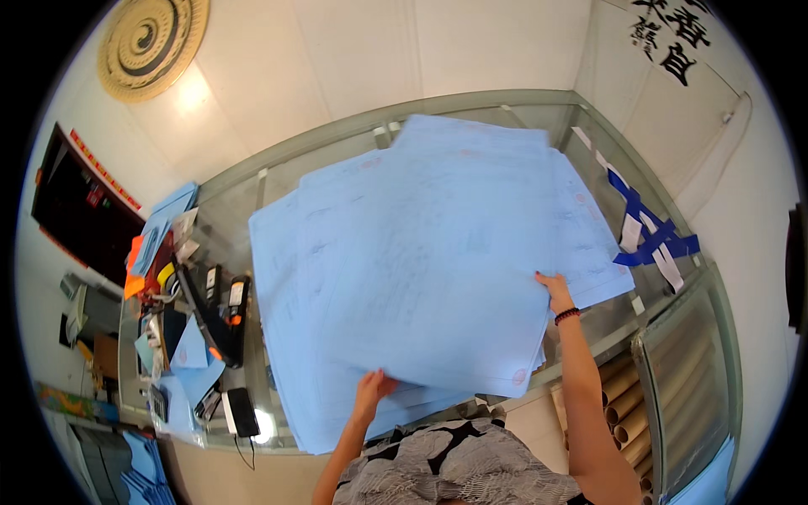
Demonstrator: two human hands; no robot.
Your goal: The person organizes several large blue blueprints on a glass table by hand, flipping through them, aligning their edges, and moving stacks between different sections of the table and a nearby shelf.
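Observation:
A large light-blue printed sheet [442, 252], slightly blurred, lies over a spread of similar blue sheets [284, 315] on a glass-topped table. My left hand [375, 388] pinches its lower edge near the front of the table, and that edge stands a little off the sheets below. On the sheet's right edge, my right hand [554, 291] grips with the thumb on top; its other fingers are partly hidden. More blue sheets [587, 233] stick out beneath on the right. Faint drawings and reddish round stamps show on several sheets.
Blue and white strips [656, 243] lie at the table's right. Handheld devices [237, 303], a phone [242, 411] with a cable, a calculator [158, 403] and folded blue papers [189, 347] crowd the left end. Cardboard tubes [625, 404] lie below right, beside a glass panel [688, 379].

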